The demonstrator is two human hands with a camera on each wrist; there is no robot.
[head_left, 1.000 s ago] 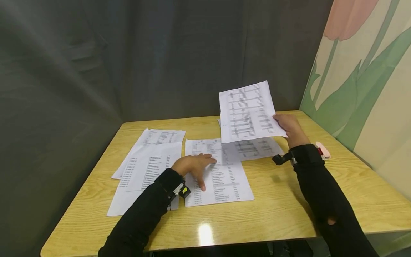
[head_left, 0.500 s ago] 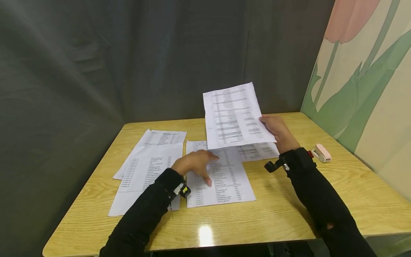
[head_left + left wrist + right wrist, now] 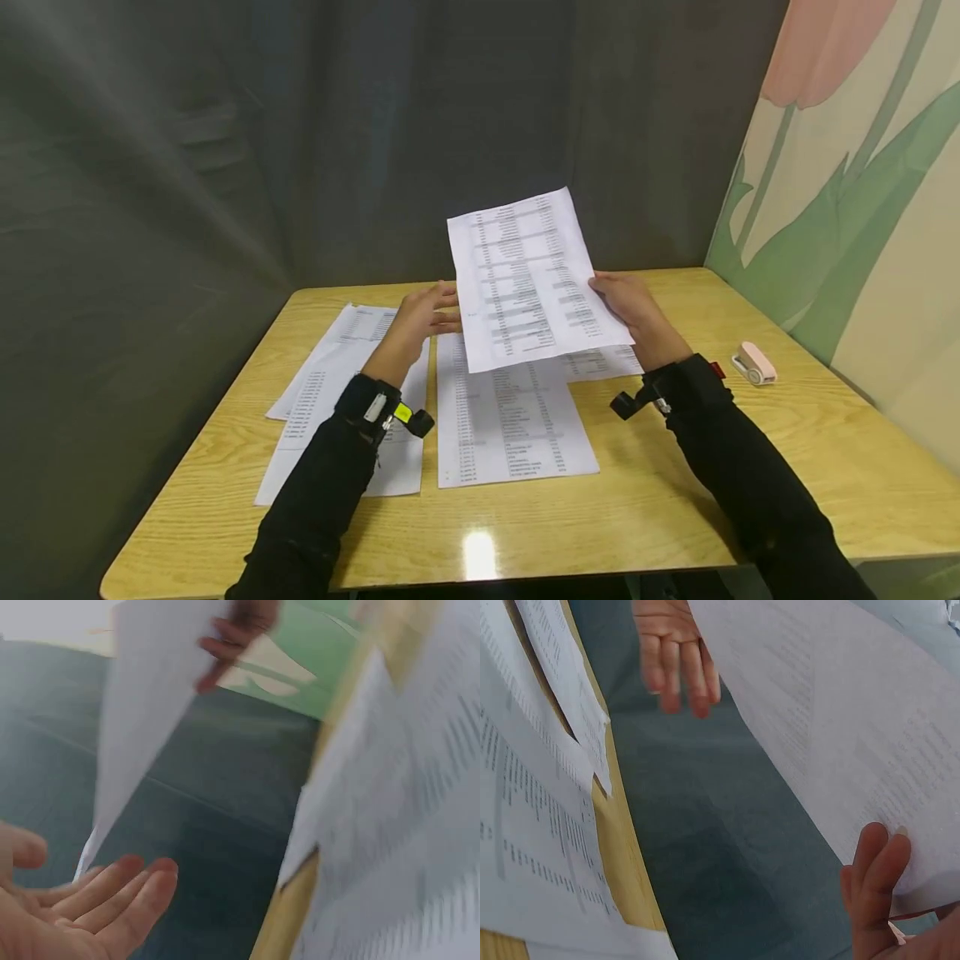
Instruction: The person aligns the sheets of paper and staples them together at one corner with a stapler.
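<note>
My right hand (image 3: 628, 306) pinches the right edge of a printed sheet (image 3: 525, 279) and holds it tilted above the table. The right wrist view shows the fingers (image 3: 875, 879) under that sheet (image 3: 855, 727). My left hand (image 3: 422, 318) is raised off the table with straight, spread fingers just beside the sheet's left edge. In the left wrist view its palm (image 3: 75, 911) is open and holds nothing, with the sheet (image 3: 150, 697) close above the fingertips. Whether they touch is unclear.
Several printed sheets lie on the wooden table (image 3: 675, 492): one in the middle (image 3: 517, 421), overlapping ones at the left (image 3: 341, 387), another at the right (image 3: 603, 362). A small pink object (image 3: 753, 362) sits near the right wall. A dark curtain hangs behind.
My left hand has lifted off the middle sheet and risen toward the held sheet's left edge. My right hand has carried that sheet leftward, over the table's centre.
</note>
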